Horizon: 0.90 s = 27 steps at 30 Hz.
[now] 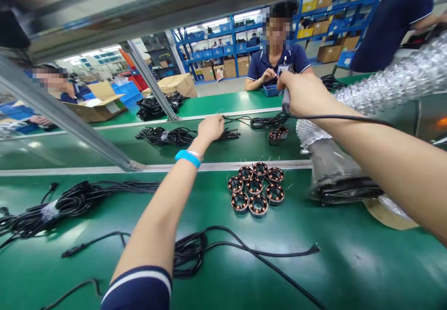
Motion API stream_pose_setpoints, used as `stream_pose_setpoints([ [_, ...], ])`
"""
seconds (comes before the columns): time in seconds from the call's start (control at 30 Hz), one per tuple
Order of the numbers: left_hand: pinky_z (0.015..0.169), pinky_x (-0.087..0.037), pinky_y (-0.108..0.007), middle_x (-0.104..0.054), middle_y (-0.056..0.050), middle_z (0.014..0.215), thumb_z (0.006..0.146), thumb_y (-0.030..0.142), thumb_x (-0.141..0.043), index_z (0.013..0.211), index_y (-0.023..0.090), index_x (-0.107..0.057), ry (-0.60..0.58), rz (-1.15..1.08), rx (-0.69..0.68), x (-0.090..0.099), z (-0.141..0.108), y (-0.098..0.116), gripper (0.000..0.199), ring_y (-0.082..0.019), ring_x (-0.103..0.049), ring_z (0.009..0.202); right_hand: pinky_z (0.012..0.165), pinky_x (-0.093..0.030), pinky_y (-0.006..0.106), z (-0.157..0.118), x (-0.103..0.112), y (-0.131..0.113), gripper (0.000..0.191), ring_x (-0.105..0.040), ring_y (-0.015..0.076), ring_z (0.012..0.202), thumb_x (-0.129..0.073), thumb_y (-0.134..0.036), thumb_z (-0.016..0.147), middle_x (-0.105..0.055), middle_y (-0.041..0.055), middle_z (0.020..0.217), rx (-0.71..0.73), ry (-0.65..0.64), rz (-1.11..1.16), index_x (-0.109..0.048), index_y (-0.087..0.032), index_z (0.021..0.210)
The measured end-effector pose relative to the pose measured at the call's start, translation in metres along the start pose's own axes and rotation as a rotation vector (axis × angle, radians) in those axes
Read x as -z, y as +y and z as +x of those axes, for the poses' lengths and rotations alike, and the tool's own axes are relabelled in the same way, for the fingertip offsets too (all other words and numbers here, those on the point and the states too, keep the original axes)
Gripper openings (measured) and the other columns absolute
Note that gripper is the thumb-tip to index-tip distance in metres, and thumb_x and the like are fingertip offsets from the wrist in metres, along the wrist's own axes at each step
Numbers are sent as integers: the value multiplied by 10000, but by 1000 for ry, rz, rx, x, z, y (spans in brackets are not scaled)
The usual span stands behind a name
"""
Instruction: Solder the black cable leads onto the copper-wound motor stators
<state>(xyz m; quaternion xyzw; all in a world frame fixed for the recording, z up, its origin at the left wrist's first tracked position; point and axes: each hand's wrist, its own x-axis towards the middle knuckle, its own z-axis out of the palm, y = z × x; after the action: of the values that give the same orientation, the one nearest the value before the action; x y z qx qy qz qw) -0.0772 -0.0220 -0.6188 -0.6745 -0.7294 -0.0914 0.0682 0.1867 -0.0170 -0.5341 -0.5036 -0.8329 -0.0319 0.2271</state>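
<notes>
Black-corded tool point(286, 102), mostly hidden by the right hand point(304, 92)

The person's left arm, a blue wristband point(188, 158) at its wrist, stretches across the green workbench point(366, 272), and the left hand point(210, 129) bends over a bundle of black cables point(167, 136); its fingertips are too hidden for me to tell the grip. The right hand point(303, 93), raised higher, grips a dark handle point(286, 103), and a black cord point(349, 118) runs along that forearm. Eight copper-wound rings point(254, 192) sit clustered between the arms, with a pair of similar rings point(274, 138) beyond. A ribbed silver duct point(391, 75) slants in beside the right arm. Across the bench, a co-worker point(296, 58) sits behind a small blue tray point(270, 91).
</notes>
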Motion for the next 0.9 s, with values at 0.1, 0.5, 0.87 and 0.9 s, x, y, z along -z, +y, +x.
stream_pose_setpoints([
  [0.1, 879, -483, -321, -731, -102, 1107, 1011, 328, -313, 1156, 146, -676, -29, -32, 38, 16, -52, -16, 431, -243, -653, 1043, 906, -531, 476, -55, 17, 7, 404, -663, 346, 999, -580, -125, 815, -680, 103, 987, 115, 9, -21, -584, -187, 1214],
  [0.5, 718, -513, -279, -757, -14, 848, 904, 404, -523, 986, 237, -746, -234, -193, 11, -9, -206, 57, 291, -198, -695, 803, 856, -626, 358, -305, -58, 68, 319, -689, 261, 1109, -555, -88, 887, -641, 125, 1296, 544, 258, 426, -565, -267, 1151],
  [0.87, 799, -558, -352, -763, -176, 985, 792, 489, -588, 975, 160, -759, -235, -2, 307, -23, -209, 115, 414, -317, -726, 971, 936, -586, 339, -330, -76, 74, 255, -655, 251, 1171, -541, -12, 881, -697, 160, 1158, 663, 340, 491, -613, -163, 1074],
  [0.9, 795, -557, -347, -765, -171, 979, 782, 452, -596, 959, 166, -764, -245, -6, 292, -21, -211, 115, 376, -312, -727, 966, 937, -585, 336, -330, -75, 74, 260, -656, 249, 1168, -544, -9, 880, -697, 162, 1163, 660, 348, 497, -614, -159, 1080],
])
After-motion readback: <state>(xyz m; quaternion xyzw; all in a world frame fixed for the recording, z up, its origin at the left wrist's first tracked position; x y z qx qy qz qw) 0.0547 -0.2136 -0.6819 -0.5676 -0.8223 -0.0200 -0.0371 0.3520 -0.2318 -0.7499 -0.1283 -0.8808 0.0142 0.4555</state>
